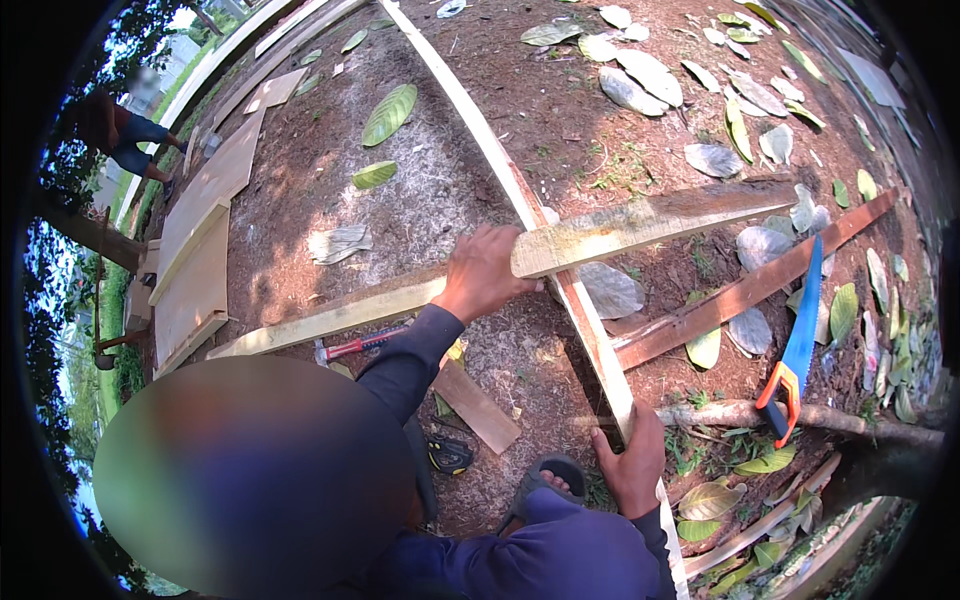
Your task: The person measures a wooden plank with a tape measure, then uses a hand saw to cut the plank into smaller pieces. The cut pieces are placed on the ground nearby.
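A person's two hands hold timber low over brown ground (430, 170). The right hand (637, 465) grips the near part of a long pale strip (592, 345), thumb toward its left edge. The left hand (485, 270) presses, fingers bent, beside the cut end of a block (650, 228); whether it closes on wood underneath cannot be told. The block lies across the strip, its cut end just past the strip's left edge. A pale beam (330, 322) runs leftward from that hand.

No fastening shows at the crossing, so a nudge could slide or tip the block and pinch the left fingers. The bare-bladed saw (803, 325), its tip on the red plank (745, 293), could slip if the plank is knocked. A dropped strip could strike the sandalled foot (556, 478) near its left edge.

Counted: two hands, one foot, one strip, one block, one beam, one red plank, one saw, one hammer (362, 343), one tape measure (450, 455), one offcut (475, 405), one branch (840, 420), and another person (135, 145) at the ground's upper-left edge. Leaves (648, 75) overlap too much to count.
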Demonstrator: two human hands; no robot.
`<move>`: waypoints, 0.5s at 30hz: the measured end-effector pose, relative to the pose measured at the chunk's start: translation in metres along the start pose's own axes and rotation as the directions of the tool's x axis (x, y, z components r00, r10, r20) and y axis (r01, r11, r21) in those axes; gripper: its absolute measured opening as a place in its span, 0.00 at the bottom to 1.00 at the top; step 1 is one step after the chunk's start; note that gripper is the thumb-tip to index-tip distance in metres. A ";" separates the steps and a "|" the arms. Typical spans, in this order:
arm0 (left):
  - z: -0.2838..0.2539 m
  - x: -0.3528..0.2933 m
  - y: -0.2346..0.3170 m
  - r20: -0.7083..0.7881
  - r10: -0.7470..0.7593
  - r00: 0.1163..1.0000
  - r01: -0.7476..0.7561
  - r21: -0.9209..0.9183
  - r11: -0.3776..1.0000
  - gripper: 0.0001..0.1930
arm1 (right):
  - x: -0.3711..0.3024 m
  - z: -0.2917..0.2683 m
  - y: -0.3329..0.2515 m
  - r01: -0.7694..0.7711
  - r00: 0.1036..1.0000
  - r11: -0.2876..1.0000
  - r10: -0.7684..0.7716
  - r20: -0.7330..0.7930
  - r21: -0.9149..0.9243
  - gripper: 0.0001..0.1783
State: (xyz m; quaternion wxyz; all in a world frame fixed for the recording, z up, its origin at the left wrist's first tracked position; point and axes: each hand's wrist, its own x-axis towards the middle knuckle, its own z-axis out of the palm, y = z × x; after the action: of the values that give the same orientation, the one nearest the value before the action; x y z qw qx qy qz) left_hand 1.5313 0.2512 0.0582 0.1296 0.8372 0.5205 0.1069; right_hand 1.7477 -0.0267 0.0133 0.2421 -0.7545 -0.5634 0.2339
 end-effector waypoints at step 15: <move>0.010 0.041 0.046 0.022 0.072 0.997 -0.070 -0.046 0.996 0.45 | -0.029 0.013 0.045 -0.086 0.984 0.986 0.062 -0.165 -0.142 0.28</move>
State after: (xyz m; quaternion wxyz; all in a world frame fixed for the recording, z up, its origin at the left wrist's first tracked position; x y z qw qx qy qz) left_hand 1.5911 0.2678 0.0652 0.1506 0.8532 0.4863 0.1131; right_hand 1.7653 -0.0645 -0.0232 0.2209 -0.8074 -0.5292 0.1389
